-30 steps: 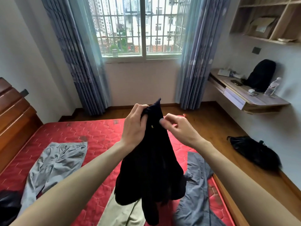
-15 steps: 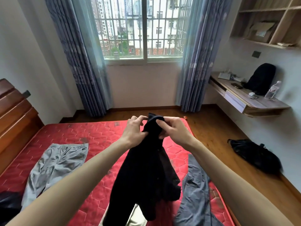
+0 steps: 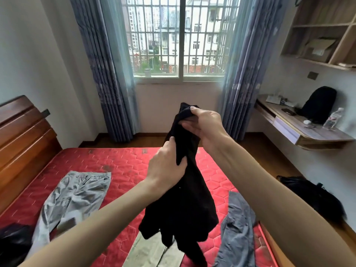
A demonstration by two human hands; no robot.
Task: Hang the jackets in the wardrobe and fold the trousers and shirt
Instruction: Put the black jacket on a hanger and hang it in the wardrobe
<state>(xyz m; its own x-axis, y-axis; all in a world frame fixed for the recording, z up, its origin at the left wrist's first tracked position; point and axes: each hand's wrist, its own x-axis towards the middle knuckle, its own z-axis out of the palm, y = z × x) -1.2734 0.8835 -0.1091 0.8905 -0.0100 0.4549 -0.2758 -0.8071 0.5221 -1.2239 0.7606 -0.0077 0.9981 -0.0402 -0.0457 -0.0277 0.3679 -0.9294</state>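
A black garment (image 3: 185, 205) hangs in the air over the red mattress (image 3: 119, 162). My right hand (image 3: 205, 128) pinches its top end up high. Lower down, my left hand (image 3: 167, 168) grips a fold of the same cloth. Light grey trousers (image 3: 75, 197) lie spread flat on the mattress at the left. A blue-grey garment (image 3: 238, 228) lies at the mattress's right edge. Beige trousers (image 3: 152, 253) show under the hanging black cloth near the bottom. Another dark garment (image 3: 13, 241) sits at the bottom left corner.
A wooden headboard (image 3: 25, 135) stands at the left. A wall desk (image 3: 306, 128) at the right carries a black backpack (image 3: 317, 105) and a water bottle (image 3: 333, 118). A black bag (image 3: 312, 195) lies on the wood floor. Curtains flank the barred window (image 3: 179, 39).
My left hand slid down from the garment's top to a fold lower on it. My right hand stayed at the top end. The view shifted slightly.
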